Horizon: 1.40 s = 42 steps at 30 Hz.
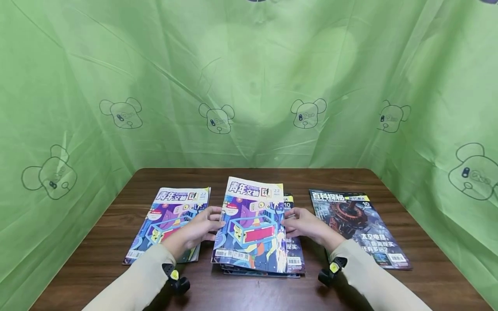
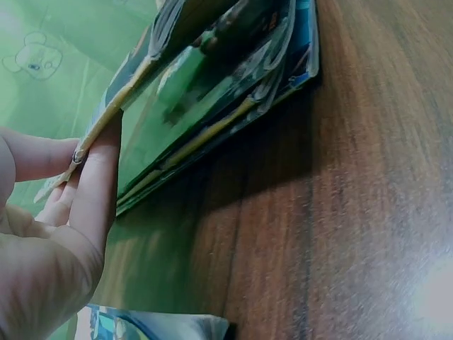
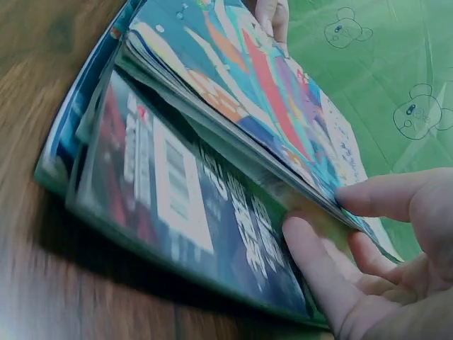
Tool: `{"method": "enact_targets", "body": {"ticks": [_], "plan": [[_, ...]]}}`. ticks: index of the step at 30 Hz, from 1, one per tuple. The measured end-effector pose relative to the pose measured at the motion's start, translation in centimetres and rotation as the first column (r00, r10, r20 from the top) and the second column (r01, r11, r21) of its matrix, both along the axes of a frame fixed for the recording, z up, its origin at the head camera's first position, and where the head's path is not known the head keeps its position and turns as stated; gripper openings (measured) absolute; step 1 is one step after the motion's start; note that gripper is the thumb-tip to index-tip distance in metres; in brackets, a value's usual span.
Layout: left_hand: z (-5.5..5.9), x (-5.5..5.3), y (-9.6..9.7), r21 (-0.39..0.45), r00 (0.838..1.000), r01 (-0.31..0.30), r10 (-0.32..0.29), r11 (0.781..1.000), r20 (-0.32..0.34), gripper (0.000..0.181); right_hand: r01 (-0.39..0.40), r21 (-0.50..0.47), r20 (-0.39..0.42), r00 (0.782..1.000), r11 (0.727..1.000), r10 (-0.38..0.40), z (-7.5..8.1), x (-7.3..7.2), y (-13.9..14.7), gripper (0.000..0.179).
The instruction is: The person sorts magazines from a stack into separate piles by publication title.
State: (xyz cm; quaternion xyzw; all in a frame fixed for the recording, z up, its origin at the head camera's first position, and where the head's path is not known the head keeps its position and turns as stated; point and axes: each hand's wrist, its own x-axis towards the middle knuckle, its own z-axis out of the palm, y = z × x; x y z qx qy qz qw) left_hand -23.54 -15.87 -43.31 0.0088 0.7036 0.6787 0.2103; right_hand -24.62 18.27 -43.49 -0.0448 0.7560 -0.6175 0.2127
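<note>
A magazine (image 1: 250,229) with a purple and blue cover is held between both hands at the table's middle, tilted above a small stack. My left hand (image 1: 198,228) pinches its left edge, thumb on top and fingers beneath, as the left wrist view shows. On the opposite edge, my right hand (image 1: 309,225) grips it the same way. Underneath, a dark-covered magazine (image 3: 177,191) lies on top of the stack, its right strip and barcode peeking out. The right wrist view shows a gap between this cover and the raised magazine (image 3: 233,85).
To the left lies another purple-covered magazine (image 1: 171,214), partly behind the left forearm. A dark magazine (image 1: 350,218) with a red machine on its cover lies at the right. All rest on a brown wooden table (image 1: 256,291), with green curtain (image 1: 256,77) around it.
</note>
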Motion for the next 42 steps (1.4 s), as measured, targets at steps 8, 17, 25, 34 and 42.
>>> {"method": "enact_targets", "body": {"ticks": [8,17,25,34,42], "plan": [[0.1,-0.2,-1.5,-0.034,0.999,-0.026,0.025,0.999,-0.021,0.060,0.034,-0.032,0.016,0.999,0.999,-0.034,0.0,-0.6,-1.6,0.050],[0.7,-0.1,-4.6,-0.102,0.998,-0.051,0.047,0.994,-0.040,0.065,-0.023,-0.107,0.006,1.000,0.994,0.024,0.6,-1.6,-4.4,0.054],[1.5,-0.4,-8.9,-0.090,0.999,-0.013,0.008,0.996,-0.052,0.071,-0.044,-0.191,0.013,0.999,0.981,0.048,0.8,-2.6,-8.7,0.054],[2.1,-0.6,-14.0,-0.116,0.995,-0.001,-0.011,0.993,-0.096,0.076,-0.032,-0.292,0.017,0.999,0.956,0.039,0.8,-3.3,-13.9,0.051],[1.9,-0.3,-18.3,-0.125,0.993,0.017,-0.032,0.992,-0.114,0.074,0.008,-0.326,0.033,0.999,0.945,0.003,0.5,-3.4,-18.6,0.047]]}}
